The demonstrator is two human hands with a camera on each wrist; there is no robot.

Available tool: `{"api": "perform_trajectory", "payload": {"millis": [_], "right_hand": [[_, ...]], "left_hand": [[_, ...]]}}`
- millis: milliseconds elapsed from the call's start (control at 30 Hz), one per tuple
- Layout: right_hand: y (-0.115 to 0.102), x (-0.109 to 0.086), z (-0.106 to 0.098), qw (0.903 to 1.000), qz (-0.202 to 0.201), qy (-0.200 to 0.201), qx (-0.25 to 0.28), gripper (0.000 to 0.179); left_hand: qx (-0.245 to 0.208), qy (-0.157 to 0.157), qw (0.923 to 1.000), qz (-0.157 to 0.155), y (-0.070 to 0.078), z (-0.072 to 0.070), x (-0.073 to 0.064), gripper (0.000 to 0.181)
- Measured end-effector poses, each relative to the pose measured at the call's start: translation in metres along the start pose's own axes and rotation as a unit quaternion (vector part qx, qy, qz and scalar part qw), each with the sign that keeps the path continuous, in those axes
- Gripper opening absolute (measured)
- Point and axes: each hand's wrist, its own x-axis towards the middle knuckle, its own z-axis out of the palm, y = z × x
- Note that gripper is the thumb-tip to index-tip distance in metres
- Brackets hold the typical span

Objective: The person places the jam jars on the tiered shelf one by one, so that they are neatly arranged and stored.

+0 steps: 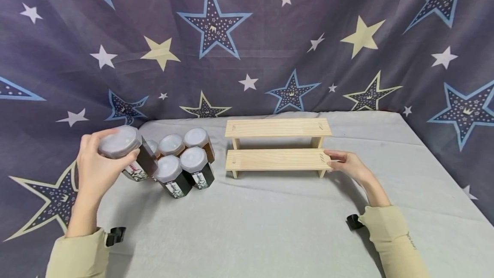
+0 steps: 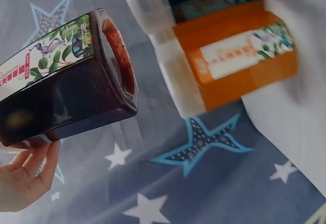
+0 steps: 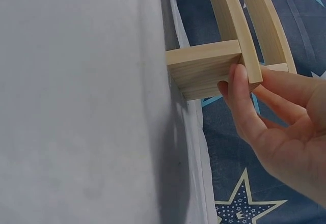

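Note:
My left hand (image 1: 98, 158) grips a dark jar (image 1: 146, 158) by its frosted white lid, fingers on one side and thumb on the other. In the left wrist view this jar (image 2: 66, 102) looks deep red-black, with a label of leaves and a bird, and its base shows. At the right end of a two-step wooden stand (image 1: 275, 160), my right hand (image 1: 349, 166) pinches the edge of the lower step. The right wrist view shows thumb and fingers (image 3: 242, 99) on the board's corner, just above its leg (image 3: 204, 71).
Several lidded jars stand grouped beside the held one: dark ones (image 1: 200, 178) in front, amber ones (image 1: 210, 151) behind. An orange jar (image 2: 244, 56) shows close in the left wrist view. A pale cloth (image 1: 251, 231) covers the table, and a starry curtain (image 1: 266, 55) hangs behind.

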Motion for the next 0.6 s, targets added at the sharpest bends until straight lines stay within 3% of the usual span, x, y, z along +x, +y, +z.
{"api": "perform_trajectory", "payload": {"millis": [167,600], "right_hand": [[-0.001,-0.001,0.000,1.0000,-0.002,-0.001,0.005,0.045],[-0.003,-0.003,0.002,0.9999,-0.008,0.002,0.009,0.045]], "left_hand": [[-0.017,-0.004,0.9998,0.012,0.012,0.011,0.008,0.055],[-0.063,-0.051,0.9966,0.013,0.045,0.039,0.013,0.052]]}}
